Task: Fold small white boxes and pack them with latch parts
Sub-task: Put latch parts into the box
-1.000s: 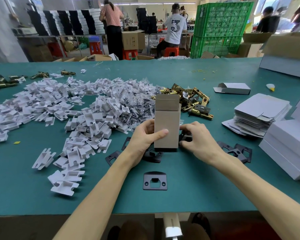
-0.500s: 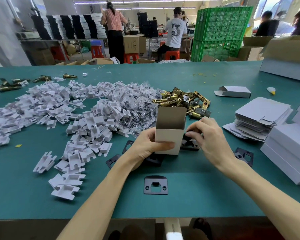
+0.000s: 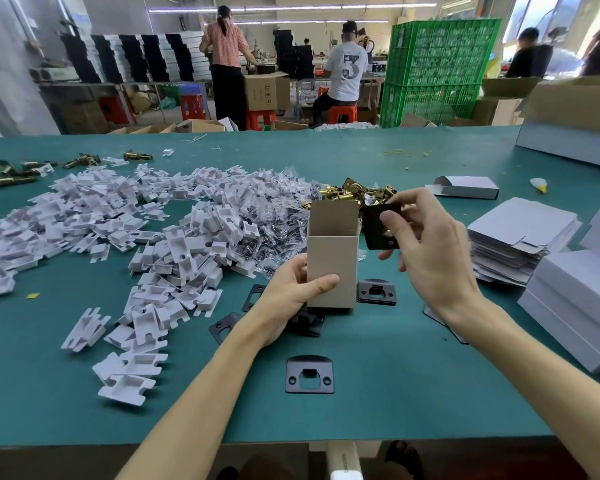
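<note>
head view: small box [image 3: 331, 268], upright, top flap open, held low over the green table [image 3: 395, 393] in the left hand's [image 3: 288, 299] grip. right hand [image 3: 426, 247] pinched a black plate [image 3: 378, 230] just beside the box's open mouth. loose plates [image 3: 309, 374] lay near the base. white inserts [image 3: 118, 220] were heaped left, brass latches [image 3: 347, 194] behind, flat box blanks [image 3: 520, 233] right. room beyond held green crates [image 3: 437, 71] and workers [image 3: 347, 71].

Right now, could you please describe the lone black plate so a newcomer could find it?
On the green table, look at the near edge, between the person's two forearms. The black plate lies there flat and alone; the other black plates crowd around the upright box farther back.
</note>
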